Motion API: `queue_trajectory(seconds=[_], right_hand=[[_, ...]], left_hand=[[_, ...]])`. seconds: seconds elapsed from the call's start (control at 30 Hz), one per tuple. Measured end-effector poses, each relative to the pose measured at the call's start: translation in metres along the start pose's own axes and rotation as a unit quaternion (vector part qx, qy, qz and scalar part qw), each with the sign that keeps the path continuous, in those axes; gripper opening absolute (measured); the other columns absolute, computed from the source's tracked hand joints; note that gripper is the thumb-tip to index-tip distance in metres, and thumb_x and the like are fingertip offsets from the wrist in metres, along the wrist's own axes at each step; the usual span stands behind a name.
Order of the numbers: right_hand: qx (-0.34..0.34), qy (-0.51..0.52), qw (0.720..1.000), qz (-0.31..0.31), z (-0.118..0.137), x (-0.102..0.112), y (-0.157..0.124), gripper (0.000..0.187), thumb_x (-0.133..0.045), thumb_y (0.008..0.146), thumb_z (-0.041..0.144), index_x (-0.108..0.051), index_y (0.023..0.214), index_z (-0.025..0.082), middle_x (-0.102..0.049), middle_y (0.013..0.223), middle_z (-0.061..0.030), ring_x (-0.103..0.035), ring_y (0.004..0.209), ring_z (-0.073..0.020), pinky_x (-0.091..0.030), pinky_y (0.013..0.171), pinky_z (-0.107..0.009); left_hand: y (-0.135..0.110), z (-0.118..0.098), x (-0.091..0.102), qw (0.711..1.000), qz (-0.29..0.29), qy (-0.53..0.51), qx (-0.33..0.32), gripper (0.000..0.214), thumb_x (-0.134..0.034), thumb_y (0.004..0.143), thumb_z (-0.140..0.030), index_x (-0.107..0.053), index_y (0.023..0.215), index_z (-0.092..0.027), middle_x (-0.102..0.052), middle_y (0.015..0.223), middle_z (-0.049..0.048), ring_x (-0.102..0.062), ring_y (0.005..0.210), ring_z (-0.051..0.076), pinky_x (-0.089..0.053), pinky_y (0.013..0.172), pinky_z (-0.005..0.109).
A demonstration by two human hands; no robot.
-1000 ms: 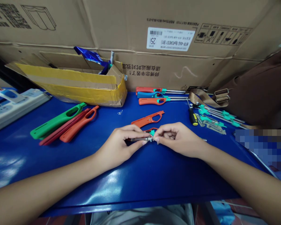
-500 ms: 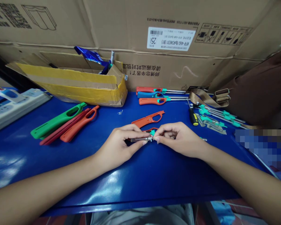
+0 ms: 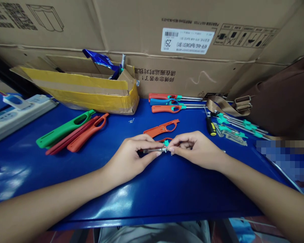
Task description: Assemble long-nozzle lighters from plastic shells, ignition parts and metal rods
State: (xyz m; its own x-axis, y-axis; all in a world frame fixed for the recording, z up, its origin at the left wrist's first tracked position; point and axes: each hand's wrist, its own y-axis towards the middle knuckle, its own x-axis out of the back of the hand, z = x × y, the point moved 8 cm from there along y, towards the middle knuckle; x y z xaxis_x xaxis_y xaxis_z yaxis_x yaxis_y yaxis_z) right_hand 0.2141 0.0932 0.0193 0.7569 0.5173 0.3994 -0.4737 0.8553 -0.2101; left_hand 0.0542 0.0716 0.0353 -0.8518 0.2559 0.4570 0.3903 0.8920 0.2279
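Observation:
Between the thumb and fingers of my left hand lies a clear lighter fuel tank, its valve end pointing right. My right hand is closed in a pinch at that valve end; whatever small part its fingertips hold is mostly hidden. Just behind the fingertips a teal plastic piece shows, with an orange handle shell partly covered by my hands. Farther back an orange lighter handle half lies on the blue table. A metal tube end peeks out beside my right wrist.
Handle shells lie left, and tiny screws sit near the cardboard box. Several assembled lighters lie at the back. To the right are a screwdriver, clear tanks and metal tubes. A power strip stands far left.
The whole view has shifted slightly right. Both hands keep nearly the same pose around the fuel tank, and the objects on the table have not moved.

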Motion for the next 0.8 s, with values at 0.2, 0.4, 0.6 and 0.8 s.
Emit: queue_trajectory(seconds=[0.2, 0.4, 0.6, 0.8], right_hand=[[0.017, -0.01, 1.0, -0.009, 0.004, 0.005, 0.001, 0.028, -0.067, 0.085, 0.036, -0.077, 0.088, 0.01, -0.062, 0.064, -0.0011, -0.038, 0.049, -0.006, -0.025, 0.046, -0.021], [0.019, -0.02, 0.999, -0.016, 0.002, 0.003, 0.0, 0.03, -0.066, 0.086, 0.039, -0.076, 0.085, 0.011, -0.051, 0.056, 0.0033, -0.032, 0.047, -0.0057, -0.022, 0.045, -0.021], [0.037, -0.045, 0.998, -0.002, 0.003, 0.004, -0.001, 0.028, -0.067, 0.087, 0.04, -0.078, 0.089, 0.014, -0.047, 0.054, 0.0048, -0.033, 0.048, -0.007, -0.023, 0.045, -0.022], [0.091, -0.175, 0.972, -0.128, 0.018, 0.053, -0.009, 0.028, -0.065, 0.09, 0.043, -0.075, 0.093, 0.017, -0.063, 0.07, -0.0012, -0.043, 0.052, -0.0099, -0.032, 0.049, -0.025]], left_hand=[[0.001, 0.002, 0.005, 1.0, -0.017, 0.01, -0.003, 0.023, -0.073, 0.088, -0.015, -0.081, 0.109, -0.021, -0.074, 0.093, 0.0027, -0.068, 0.078, 0.013, -0.052, 0.073, 0.024], [0.002, 0.002, 0.004, 1.0, -0.019, 0.007, -0.01, 0.023, -0.073, 0.087, -0.015, -0.081, 0.107, -0.021, -0.075, 0.094, 0.0032, -0.068, 0.078, 0.013, -0.053, 0.073, 0.024], [0.003, -0.003, 0.003, 1.0, -0.003, 0.01, -0.026, 0.021, -0.073, 0.088, -0.017, -0.081, 0.107, -0.021, -0.078, 0.099, 0.0041, -0.072, 0.087, 0.015, -0.056, 0.08, 0.024], [0.007, -0.002, 0.015, 0.996, 0.012, 0.084, -0.04, 0.022, -0.07, 0.091, -0.023, -0.08, 0.11, -0.024, -0.078, 0.104, 0.005, -0.072, 0.096, 0.02, -0.057, 0.088, 0.031]])
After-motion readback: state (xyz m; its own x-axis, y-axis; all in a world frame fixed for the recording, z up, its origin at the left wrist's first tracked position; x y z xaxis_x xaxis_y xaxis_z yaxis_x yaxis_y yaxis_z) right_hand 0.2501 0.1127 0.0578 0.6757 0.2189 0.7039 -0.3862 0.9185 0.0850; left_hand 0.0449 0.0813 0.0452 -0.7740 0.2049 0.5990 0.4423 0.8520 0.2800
